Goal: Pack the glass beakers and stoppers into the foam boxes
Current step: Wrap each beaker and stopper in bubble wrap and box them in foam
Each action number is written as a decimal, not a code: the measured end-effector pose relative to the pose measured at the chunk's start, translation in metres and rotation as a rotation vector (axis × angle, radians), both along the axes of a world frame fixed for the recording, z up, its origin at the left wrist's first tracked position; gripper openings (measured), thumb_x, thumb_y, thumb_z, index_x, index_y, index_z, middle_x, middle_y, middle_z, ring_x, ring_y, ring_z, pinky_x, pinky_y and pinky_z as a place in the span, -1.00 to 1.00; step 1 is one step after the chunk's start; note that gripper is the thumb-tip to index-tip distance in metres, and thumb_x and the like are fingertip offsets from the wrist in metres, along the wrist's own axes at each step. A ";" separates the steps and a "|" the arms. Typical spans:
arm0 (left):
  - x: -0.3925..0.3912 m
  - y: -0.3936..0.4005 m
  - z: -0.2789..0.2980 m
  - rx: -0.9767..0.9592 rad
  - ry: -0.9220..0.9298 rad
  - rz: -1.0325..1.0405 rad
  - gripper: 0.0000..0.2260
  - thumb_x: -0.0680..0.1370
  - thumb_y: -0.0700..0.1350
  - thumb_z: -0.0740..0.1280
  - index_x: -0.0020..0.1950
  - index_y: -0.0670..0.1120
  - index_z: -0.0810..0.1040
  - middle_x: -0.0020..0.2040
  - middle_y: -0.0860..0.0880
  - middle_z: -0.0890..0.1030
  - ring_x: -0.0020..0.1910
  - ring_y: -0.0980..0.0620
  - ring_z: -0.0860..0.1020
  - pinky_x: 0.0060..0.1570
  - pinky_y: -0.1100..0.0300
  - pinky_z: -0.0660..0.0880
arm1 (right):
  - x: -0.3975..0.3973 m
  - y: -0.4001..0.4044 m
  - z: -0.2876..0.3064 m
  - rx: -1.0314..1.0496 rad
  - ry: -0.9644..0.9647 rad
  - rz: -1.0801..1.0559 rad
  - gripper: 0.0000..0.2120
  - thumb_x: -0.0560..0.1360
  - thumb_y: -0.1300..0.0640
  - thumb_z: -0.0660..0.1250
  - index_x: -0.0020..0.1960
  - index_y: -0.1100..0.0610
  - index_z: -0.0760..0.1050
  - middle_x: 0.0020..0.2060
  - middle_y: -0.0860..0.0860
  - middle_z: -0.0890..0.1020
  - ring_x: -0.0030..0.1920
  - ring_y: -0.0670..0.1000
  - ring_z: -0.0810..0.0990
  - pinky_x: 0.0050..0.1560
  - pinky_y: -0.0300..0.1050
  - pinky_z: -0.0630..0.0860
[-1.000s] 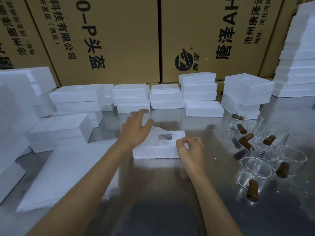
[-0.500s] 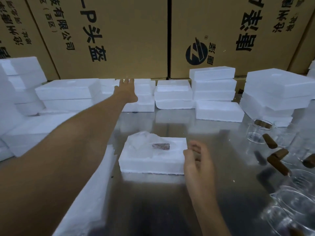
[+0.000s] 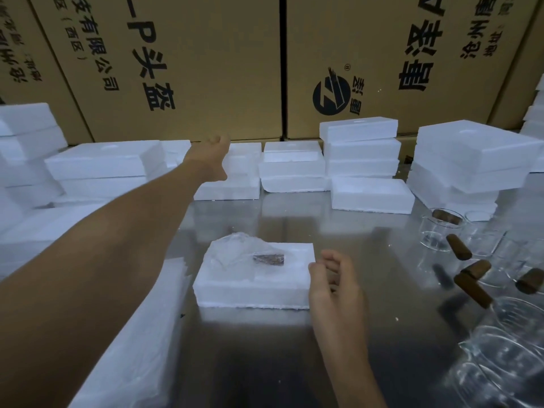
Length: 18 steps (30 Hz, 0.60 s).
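An open foam box (image 3: pixel 250 287) lies in the middle of the steel table. In it are a clear wrapped beaker (image 3: pixel 235 253) and a dark stopper (image 3: pixel 269 258). My right hand (image 3: pixel 332 281) hovers at the box's right edge, fingers loosely curled and holding nothing. My left arm stretches far forward, and my left hand (image 3: pixel 212 160) is on the short stack of foam pieces (image 3: pixel 244 163) at the back, its fingers curling over the top piece's far edge. Loose glass beakers (image 3: pixel 438 231) and brown stoppers (image 3: pixel 459 245) stand at the right.
Stacks of white foam boxes (image 3: pixel 359 154) line the back and left of the table in front of large cardboard cartons (image 3: pixel 382 54). A long foam slab (image 3: pixel 132 334) lies under my left forearm. More beakers (image 3: pixel 506 348) crowd the near right corner.
My left hand left the centre box and reached forward to the back foam stack, where its fingers now curl. My right hand slid back to the box's right edge.
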<state>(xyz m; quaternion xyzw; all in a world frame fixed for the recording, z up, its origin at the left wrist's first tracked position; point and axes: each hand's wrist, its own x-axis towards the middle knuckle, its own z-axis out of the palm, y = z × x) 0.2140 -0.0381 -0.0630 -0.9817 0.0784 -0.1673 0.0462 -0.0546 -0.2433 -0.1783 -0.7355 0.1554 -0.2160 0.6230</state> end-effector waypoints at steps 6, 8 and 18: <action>-0.025 0.003 0.021 -0.109 -0.130 -0.119 -0.53 0.44 -0.19 0.43 0.26 -0.14 0.30 0.10 -0.20 0.52 -0.09 -0.20 0.47 -0.19 -0.02 0.46 | 0.001 0.000 -0.001 0.001 0.018 -0.004 -0.86 0.49 0.01 0.28 0.04 -0.16 0.47 -0.14 -0.39 0.57 -0.13 -0.28 0.54 -0.11 -0.13 0.48; -0.047 -0.002 0.031 -0.100 -0.227 -0.182 -0.55 0.44 -0.16 0.43 0.24 -0.14 0.32 0.06 -0.21 0.56 -0.13 -0.15 0.43 -0.22 0.04 0.36 | 0.001 0.000 0.000 -0.001 0.026 -0.008 -0.84 0.48 0.00 0.29 0.05 -0.15 0.47 -0.14 -0.43 0.55 -0.14 -0.29 0.54 -0.12 -0.13 0.48; -0.243 -0.048 0.012 0.089 -0.314 -0.472 -0.56 0.43 -0.08 0.40 0.29 -0.07 0.46 0.09 -0.09 0.64 -0.03 -0.16 0.58 -0.07 0.05 0.43 | -0.001 -0.003 0.006 0.109 0.009 -0.001 -0.77 0.43 -0.04 0.26 0.07 -0.07 0.51 -0.08 -0.15 0.65 -0.01 -0.11 0.62 0.00 -0.09 0.52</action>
